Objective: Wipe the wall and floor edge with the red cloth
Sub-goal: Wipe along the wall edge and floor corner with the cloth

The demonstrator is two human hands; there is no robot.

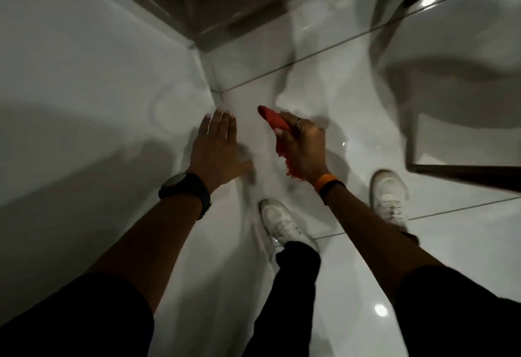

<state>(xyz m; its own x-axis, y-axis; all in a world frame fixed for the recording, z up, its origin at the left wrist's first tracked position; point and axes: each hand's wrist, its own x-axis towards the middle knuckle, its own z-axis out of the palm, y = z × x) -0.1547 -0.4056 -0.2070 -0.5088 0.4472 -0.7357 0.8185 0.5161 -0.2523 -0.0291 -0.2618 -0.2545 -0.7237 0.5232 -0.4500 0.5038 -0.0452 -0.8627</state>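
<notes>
My right hand [303, 148] is closed around the red cloth [277, 124], which is bunched up, with a frayed end hanging out below the palm toward the wrist. The cloth is held above the glossy white floor [352, 102], a little to the right of the wall. My left hand [215, 145] is flat with its fingers together, near or against the white wall [84, 74] just above the line where wall and floor meet [225, 119]. A black watch is on the left wrist and an orange band on the right wrist.
The wall ends at a corner [197, 46] ahead, beside a dark recess. My two white shoes [282, 224] [390, 196] stand on the tiles. Dark furniture legs and a frame [465, 170] stand on the right. Grout lines cross the floor.
</notes>
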